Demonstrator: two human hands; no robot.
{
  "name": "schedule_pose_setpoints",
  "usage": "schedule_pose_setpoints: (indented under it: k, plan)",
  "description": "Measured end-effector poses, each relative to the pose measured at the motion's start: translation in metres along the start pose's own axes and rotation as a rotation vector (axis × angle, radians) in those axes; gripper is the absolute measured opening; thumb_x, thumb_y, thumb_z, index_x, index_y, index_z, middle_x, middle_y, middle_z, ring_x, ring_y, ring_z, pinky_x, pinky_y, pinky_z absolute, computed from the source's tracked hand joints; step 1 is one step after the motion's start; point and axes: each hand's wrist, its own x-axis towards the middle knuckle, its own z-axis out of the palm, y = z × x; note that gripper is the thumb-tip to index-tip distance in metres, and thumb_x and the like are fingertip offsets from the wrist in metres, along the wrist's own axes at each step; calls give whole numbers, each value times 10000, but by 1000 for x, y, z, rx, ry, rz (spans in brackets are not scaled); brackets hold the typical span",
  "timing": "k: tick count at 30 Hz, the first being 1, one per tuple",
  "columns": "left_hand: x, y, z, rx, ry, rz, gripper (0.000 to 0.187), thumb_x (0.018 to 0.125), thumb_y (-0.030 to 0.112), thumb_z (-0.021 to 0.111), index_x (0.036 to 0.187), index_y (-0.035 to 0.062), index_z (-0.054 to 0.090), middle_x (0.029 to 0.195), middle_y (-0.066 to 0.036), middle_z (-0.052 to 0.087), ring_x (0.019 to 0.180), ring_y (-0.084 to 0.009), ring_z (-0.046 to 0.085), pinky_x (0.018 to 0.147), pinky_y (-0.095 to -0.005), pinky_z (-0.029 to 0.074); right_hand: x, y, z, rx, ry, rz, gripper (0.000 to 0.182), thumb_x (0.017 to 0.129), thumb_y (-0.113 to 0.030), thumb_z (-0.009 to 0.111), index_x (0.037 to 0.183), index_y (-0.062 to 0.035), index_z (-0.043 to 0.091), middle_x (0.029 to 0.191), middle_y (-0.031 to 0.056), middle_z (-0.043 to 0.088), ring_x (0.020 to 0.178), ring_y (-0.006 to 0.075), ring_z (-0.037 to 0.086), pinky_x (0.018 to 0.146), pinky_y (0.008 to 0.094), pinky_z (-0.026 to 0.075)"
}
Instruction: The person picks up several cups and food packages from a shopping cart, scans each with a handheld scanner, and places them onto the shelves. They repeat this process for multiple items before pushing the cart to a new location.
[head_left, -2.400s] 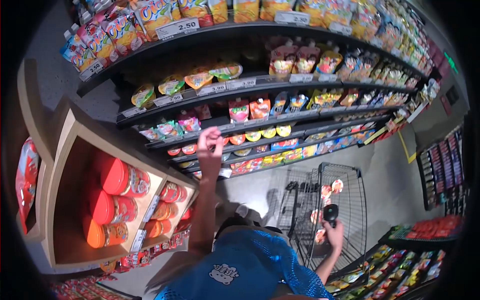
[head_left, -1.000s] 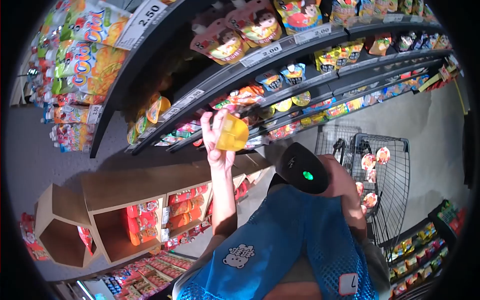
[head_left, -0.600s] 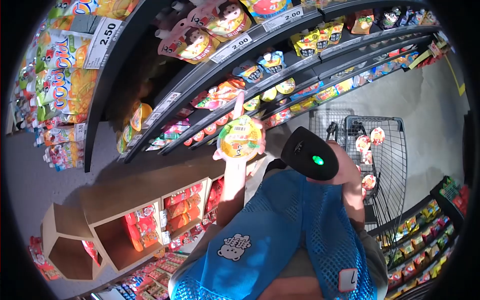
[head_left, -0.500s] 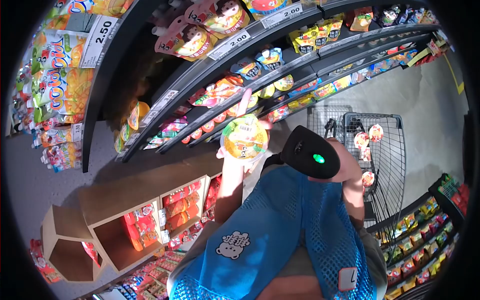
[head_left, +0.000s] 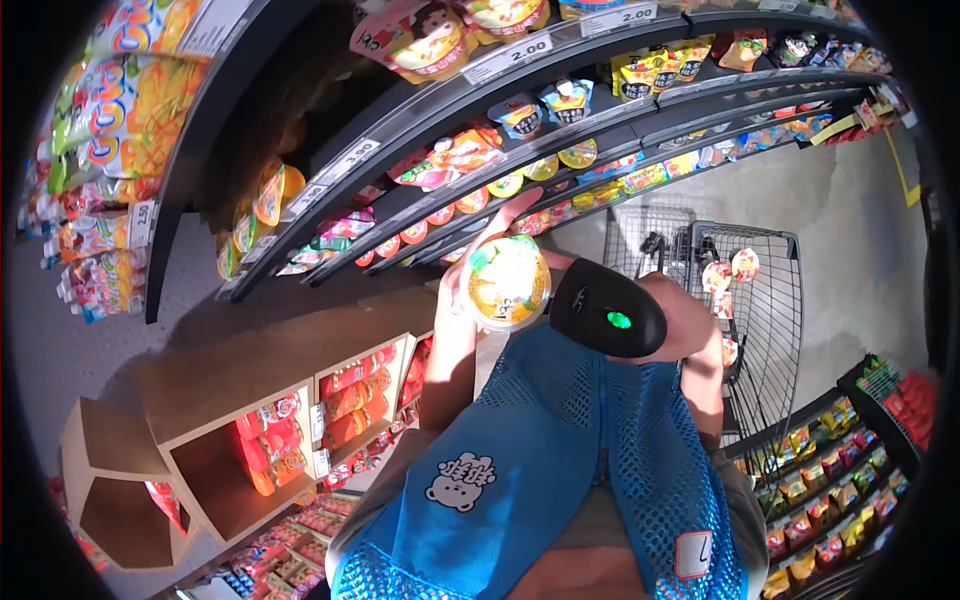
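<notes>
My left hand (head_left: 456, 312) is wrapped round a round, film-lidded fruit cup (head_left: 507, 280) with a yellow and green label, its lid turned up towards me. One finger points out past the cup towards the shelf. In my right hand (head_left: 686, 318) is a black barcode scanner (head_left: 606, 310) with a green light glowing on top. The scanner's front end is right at the cup's right edge in this view. Most of my right hand's fingers are hidden under the scanner.
Curved black shelves (head_left: 590, 130) hold pouches and cups ahead. A wire shopping cart (head_left: 770, 330) with several similar cups stands to the right. Wooden display boxes (head_left: 240, 400) with red packs are at left; more snack shelves (head_left: 830, 480) are at lower right.
The scanner has moved left, closing the gap to the fruit cup. The cup has shifted slightly right, and the view has turned a little.
</notes>
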Motion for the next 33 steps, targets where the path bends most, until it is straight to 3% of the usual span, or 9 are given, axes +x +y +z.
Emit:
schedule_pose_setpoints:
  k: [14, 17, 18, 21, 24, 27, 28, 30, 33]
  plan:
    - [-94, 18, -50, -136, -133, -70, 1274, 679, 669, 716, 1469, -74, 47, 988, -228, 659, 1002, -348, 650, 879, -353, 511, 0, -16, 106, -141, 36, 207, 445, 668, -132, 835, 1043, -15, 626, 870, 93, 704, 754, 188, 681, 687, 313, 527]
    - [-103, 13, -61, -168, -204, -137, 1297, 667, 671, 727, 1466, -84, 38, 965, -214, 668, 991, -347, 655, 872, -353, 515, -9, -8, 141, -44, 86, 230, 392, 696, -130, 827, 1015, -18, 629, 883, 98, 692, 765, 174, 663, 701, 327, 527]
    - [-105, 11, -64, -177, -231, -162, 1304, 663, 672, 731, 1464, -87, 35, 958, -210, 670, 987, -347, 657, 869, -353, 516, -15, -4, 156, -61, 152, 253, 419, 623, -142, 848, 927, -1, 596, 800, 98, 645, 685, 233, 644, 634, 338, 494]
    - [-109, 2, -68, -191, -327, -265, 1327, 652, 674, 741, 1461, -97, 26, 936, -197, 679, 976, -347, 662, 862, -353, 520, -40, -2, 186, -55, 207, 502, 493, 613, -139, 853, 1015, 2, 603, 828, 84, 648, 739, 203, 634, 690, 330, 486]
    - [-116, -11, -61, -204, -414, -401, 1342, 644, 675, 748, 1459, -103, 20, 921, -188, 685, 969, -346, 665, 858, -353, 522, -61, -9, 212, -42, 292, 479, 473, 630, -137, 847, 1014, -2, 608, 837, 88, 658, 740, 197, 640, 688, 329, 494]
    - [-122, -36, -59, -526, -509, -523, 1393, 630, 529, 833, 1447, -67, -125, 1034, -319, 640, 1000, -440, 642, 850, -492, 543, -92, -20, 236, -48, 372, 429, 452, 646, -136, 842, 1014, -5, 614, 847, 92, 667, 741, 191, 646, 686, 328, 502]
    - [-123, -40, -53, -520, -528, -550, 1393, 630, 529, 833, 1447, -67, -125, 1034, -319, 640, 1000, -440, 642, 850, -492, 543, -103, -23, 244, -48, 395, 415, 445, 652, -136, 840, 1014, -7, 616, 851, 94, 671, 741, 189, 648, 685, 328, 505]
    - [-122, -50, -38, -465, -622, -789, 1387, 598, 727, 736, 1450, -106, 28, 860, -230, 689, 804, -359, 700, 743, -396, 585, -126, -28, 261, -49, 436, 371, 431, 663, -135, 836, 1014, -9, 619, 857, 96, 677, 741, 184, 652, 684, 327, 510]
    - [-137, -60, 12, -323, -577, -866, 1360, 596, 805, 660, 1432, -122, 120, 1053, -285, 632, 690, -348, 697, 625, -375, 597, -175, -37, 287, -56, 499, 308, 411, 679, -134, 831, 1014, -13, 625, 867, 100, 687, 742, 178, 658, 682, 326, 518]
